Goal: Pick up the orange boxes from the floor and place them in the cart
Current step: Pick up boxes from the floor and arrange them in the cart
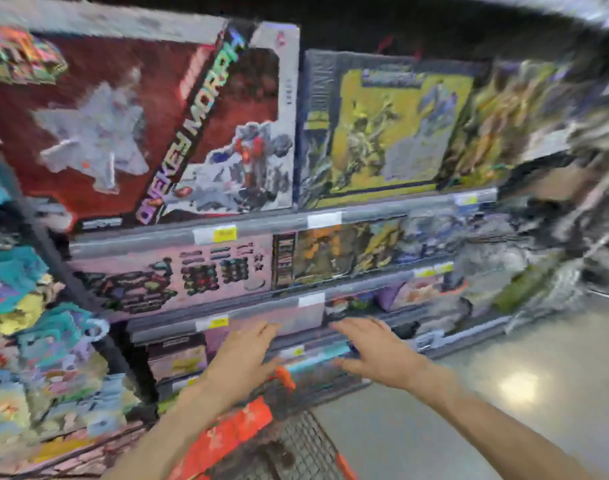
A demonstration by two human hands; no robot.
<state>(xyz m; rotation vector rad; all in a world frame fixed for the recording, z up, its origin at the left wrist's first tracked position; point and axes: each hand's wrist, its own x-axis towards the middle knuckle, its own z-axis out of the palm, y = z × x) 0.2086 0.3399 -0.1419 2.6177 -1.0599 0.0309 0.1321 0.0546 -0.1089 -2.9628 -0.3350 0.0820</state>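
The whole view is blurred by motion. A wire cart with orange trim stands below my arms, in front of the toy shelves. An orange box lies inside the cart on its left side. My left hand hovers over the cart with fingers spread and holds nothing. My right hand is stretched out beside it, palm down, fingers straight, also holding nothing. No orange box is visible on the floor.
Store shelves packed with large toy boxes fill the view ahead. Hanging plush and small toys crowd the left. Shiny grey floor stretches to the right of the cart.
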